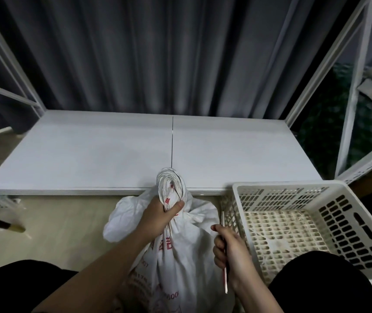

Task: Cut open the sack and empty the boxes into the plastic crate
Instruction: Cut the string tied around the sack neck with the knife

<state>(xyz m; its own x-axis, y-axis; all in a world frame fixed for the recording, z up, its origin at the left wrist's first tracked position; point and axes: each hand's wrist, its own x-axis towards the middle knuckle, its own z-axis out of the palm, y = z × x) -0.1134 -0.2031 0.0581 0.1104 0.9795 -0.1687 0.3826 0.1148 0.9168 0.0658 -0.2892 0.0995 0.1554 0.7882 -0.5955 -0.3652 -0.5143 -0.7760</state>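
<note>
the sack [180,256], standing on the floor beside the plastic crate [293,222], is gripped at its twisted neck by the left hand [157,215]; a thin cutter [224,245], possibly a knife, is clasped in the right hand [232,251].

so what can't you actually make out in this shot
- Head view: the boxes, hidden inside the tied sack.
- Head view: the bottom of the sack, cut off by the lower edge.
- Head view: the thin cutting tool, mostly covered by the right hand; its type is unclear.
- Head view: the red print on the sack, too crumpled to read.
- Head view: what ties the sack's neck, covered by the left hand.
</note>
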